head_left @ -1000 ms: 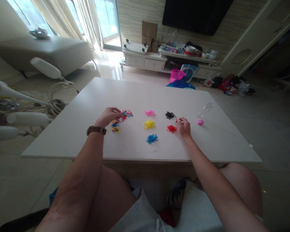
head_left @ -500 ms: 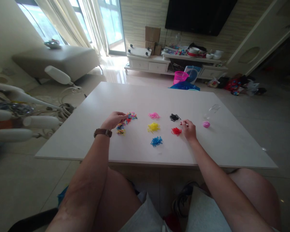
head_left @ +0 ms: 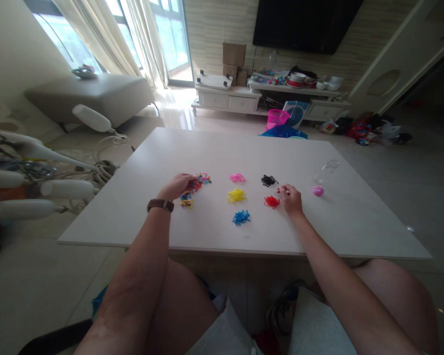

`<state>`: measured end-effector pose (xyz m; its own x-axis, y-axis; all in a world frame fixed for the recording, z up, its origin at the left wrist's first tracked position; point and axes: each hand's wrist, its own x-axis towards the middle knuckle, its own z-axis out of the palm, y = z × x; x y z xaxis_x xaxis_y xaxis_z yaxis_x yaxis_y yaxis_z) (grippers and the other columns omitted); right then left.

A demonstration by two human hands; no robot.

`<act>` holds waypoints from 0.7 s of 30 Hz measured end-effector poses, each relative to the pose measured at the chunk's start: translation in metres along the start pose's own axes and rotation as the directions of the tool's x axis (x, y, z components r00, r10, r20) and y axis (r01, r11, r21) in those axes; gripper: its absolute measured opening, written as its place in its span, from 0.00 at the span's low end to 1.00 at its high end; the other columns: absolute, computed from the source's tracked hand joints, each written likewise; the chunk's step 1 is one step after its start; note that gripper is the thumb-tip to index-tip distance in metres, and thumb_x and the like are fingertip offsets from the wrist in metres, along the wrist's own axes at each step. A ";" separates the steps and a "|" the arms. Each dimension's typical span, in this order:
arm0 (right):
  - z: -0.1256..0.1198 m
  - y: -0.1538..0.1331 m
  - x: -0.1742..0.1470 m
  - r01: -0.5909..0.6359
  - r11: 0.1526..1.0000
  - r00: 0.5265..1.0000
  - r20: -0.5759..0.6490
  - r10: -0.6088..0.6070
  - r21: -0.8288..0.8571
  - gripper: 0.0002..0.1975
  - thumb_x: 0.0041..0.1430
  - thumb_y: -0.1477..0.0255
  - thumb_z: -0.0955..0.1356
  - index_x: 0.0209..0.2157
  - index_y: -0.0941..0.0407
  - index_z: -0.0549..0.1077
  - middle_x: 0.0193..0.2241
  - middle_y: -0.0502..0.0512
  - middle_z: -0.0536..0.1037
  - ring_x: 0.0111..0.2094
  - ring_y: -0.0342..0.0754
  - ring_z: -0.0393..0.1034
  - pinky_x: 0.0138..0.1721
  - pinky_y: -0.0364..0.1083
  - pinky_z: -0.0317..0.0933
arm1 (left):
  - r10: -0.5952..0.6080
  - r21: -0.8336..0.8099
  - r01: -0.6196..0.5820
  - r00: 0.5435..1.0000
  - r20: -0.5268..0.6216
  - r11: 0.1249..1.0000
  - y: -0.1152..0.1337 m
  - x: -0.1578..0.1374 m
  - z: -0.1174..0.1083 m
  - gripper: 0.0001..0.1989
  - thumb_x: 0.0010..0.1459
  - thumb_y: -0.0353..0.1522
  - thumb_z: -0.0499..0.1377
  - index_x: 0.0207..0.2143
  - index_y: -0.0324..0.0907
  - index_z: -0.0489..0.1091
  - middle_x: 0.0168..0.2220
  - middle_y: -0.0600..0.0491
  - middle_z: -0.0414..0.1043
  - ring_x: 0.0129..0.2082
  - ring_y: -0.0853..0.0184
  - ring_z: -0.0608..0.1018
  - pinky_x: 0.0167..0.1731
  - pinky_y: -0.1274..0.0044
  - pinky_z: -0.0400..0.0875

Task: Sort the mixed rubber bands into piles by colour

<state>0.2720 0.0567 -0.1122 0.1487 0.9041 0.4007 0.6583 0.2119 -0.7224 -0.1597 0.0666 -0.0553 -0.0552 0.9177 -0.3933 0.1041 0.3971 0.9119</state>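
Note:
On the white table [head_left: 207, 148] lie small loops, which look like rubber bands, in several loose piles. My left hand [head_left: 176, 186], with a watch [head_left: 160, 205] on its wrist, has its fingertips pinched at a mixed-colour pile [head_left: 203, 178]; whatever is between them is too small to make out. My right hand [head_left: 290, 199] is also pinched, just right of the red pile [head_left: 271, 201] and below the black pile [head_left: 269, 180]. A tiny reddish bit shows at its fingertips. Between the hands are the pink pile [head_left: 237, 178], yellow pile [head_left: 237, 195] and blue pile [head_left: 241, 217].
A pink round object [head_left: 318, 191] and a clear container [head_left: 330, 166] lie on the right of the table. White lamp-like shades [head_left: 92, 118] stand off its left edge. Past the far edge are a pink basket [head_left: 277, 119] and a low cabinet [head_left: 240, 102].
The view has shifted slightly, so everything sits a little further right. My left fingers have moved slightly over the red loops of the mixed pile. My right hand stays by the red pile.

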 end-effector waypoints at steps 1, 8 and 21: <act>0.000 0.000 0.000 -0.001 1.000 1.000 -0.001 0.001 -0.001 0.15 0.62 0.61 0.63 0.27 0.53 0.74 0.29 0.53 0.79 0.35 0.52 0.71 0.36 0.49 0.59 | 0.005 -0.018 -0.005 1.000 -0.008 1.000 0.000 0.000 0.000 0.06 0.53 0.29 0.60 0.26 0.39 0.75 0.30 0.46 0.78 0.24 0.68 0.76 0.27 0.78 0.72; -0.001 -0.001 0.000 0.012 1.000 1.000 0.009 -0.012 -0.004 0.16 0.62 0.60 0.63 0.27 0.53 0.74 0.28 0.53 0.79 0.34 0.52 0.71 0.35 0.48 0.59 | -0.012 -0.120 0.010 1.000 -0.020 0.993 0.002 -0.002 0.003 0.06 0.48 0.26 0.61 0.31 0.35 0.76 0.35 0.43 0.81 0.33 0.65 0.82 0.33 0.79 0.76; -0.001 -0.002 0.000 0.002 1.000 1.000 0.013 -0.001 -0.004 0.16 0.62 0.60 0.64 0.27 0.54 0.75 0.28 0.53 0.79 0.33 0.51 0.71 0.34 0.47 0.60 | 0.116 0.538 -0.045 0.988 -0.099 0.842 0.002 -0.008 0.000 0.06 0.44 0.33 0.66 0.24 0.38 0.76 0.18 0.55 0.68 0.20 0.71 0.67 0.20 0.79 0.58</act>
<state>0.2713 0.0558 -0.1104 0.1383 0.9084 0.3946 0.6618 0.2117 -0.7192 -0.1595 0.0598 -0.0499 -0.1405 0.9522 -0.2714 0.6241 0.2980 0.7223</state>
